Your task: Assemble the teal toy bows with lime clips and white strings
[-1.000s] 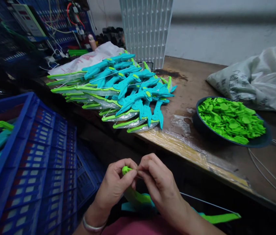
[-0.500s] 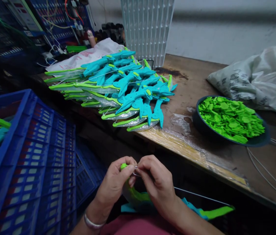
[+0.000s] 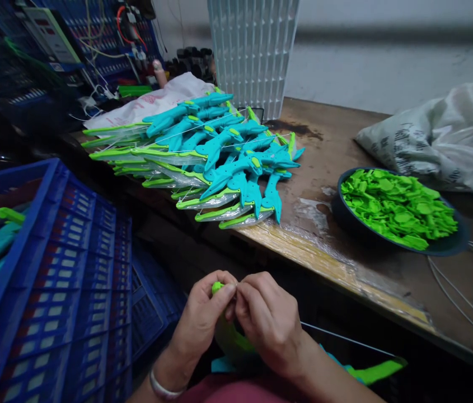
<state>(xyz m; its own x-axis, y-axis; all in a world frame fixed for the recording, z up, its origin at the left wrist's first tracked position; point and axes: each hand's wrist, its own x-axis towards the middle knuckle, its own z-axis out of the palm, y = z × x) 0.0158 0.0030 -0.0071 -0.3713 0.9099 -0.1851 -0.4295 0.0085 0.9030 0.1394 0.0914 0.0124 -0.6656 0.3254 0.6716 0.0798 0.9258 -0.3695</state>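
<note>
Toy bow [image 3: 236, 341], green and teal plastic, sits low in the person's lap below the counter [image 3: 345, 263]. Left hand [image 3: 202, 322] pinches its green tip [image 3: 218, 287]; right hand [image 3: 267, 322] has fingers pressed together, seemingly on the thin string [image 3: 345, 338] (hard to see). Light and fairly stiff, likely; best gripped near the limb end.

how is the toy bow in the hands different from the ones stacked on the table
The green and teal plastic toy bow held by the left hand and right hand is a single piece, low in front of the person; the stacked teal and green toy bows lie fanned out in a pile on the wooden table. The held one is mostly hidden by the hands; the stacked ones show whole. Both share the same two colours and a thin string.
</note>
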